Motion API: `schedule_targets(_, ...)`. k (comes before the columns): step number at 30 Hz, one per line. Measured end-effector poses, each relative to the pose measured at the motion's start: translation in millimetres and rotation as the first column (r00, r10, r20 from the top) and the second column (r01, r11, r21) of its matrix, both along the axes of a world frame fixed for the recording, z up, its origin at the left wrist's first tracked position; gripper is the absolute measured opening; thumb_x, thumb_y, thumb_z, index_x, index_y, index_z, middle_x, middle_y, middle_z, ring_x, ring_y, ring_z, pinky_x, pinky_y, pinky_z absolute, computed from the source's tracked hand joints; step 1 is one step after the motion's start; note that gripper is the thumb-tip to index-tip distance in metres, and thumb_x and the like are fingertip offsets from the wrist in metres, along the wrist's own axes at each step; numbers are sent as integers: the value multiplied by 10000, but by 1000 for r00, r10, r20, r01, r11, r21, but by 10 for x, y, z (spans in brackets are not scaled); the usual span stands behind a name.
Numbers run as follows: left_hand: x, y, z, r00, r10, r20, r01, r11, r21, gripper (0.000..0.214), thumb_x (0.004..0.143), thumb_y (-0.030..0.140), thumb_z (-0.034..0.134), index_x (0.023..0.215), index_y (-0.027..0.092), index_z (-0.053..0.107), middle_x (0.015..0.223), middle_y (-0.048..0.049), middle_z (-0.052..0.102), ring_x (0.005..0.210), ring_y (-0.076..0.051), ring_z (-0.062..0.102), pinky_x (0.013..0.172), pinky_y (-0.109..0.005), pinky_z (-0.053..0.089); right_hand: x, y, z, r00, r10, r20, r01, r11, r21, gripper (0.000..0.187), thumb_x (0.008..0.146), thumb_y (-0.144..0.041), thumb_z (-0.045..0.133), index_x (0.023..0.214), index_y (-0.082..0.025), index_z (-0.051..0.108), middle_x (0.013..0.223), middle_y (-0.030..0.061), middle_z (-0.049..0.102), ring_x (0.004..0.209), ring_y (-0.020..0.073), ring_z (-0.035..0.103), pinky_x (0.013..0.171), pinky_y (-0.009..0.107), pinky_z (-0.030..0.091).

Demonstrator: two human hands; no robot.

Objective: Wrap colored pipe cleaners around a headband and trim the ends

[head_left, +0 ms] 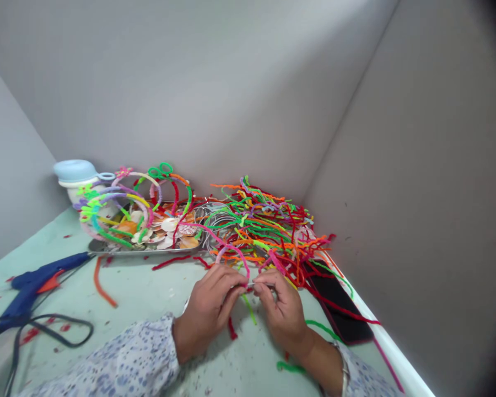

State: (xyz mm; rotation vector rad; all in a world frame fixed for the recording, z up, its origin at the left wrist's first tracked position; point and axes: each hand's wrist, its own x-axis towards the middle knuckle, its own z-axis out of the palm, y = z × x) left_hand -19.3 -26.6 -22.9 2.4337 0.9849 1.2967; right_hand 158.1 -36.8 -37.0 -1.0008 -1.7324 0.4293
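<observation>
My left hand (210, 300) is closed, pinching a pink pipe cleaner (243, 257) that curves up and over behind the fingers. A pale lilac stretch (220, 255) shows just behind that hand. Close on its right, my right hand (281, 306) is closed too, thumb and index finger pinched on a short, thin whitish wire (251, 284) between the fingertips. Whether the wire runs inside the pink pipe cleaner is hidden by the fingers. Under the hands, a light green pipe cleaner piece (250, 310) and a dark red piece (232, 328) lie on the table.
A pile of pipe cleaners (268, 218) spreads behind my hands, beside coiled wire hoops (215, 223). A metal tray (144, 252) holds shells and wrapped hoops. A blue glue gun (25, 292) with its cord lies left, a lidded bottle (76, 173) behind. A dark phone (343, 309) sits right, near the wall.
</observation>
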Motion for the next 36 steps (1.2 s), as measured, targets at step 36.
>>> schedule_targets(36,-1,18,-60,996,-56,-73,45,989,-140,141,945,176,404,978,184,541,896,-61,587,834,-178,540,722,-286,447,35,31,-32,993,58,101,-68,993,95,119,916,-141,481,928,-224,565,841,32,633,807,167,614,736,309,490)
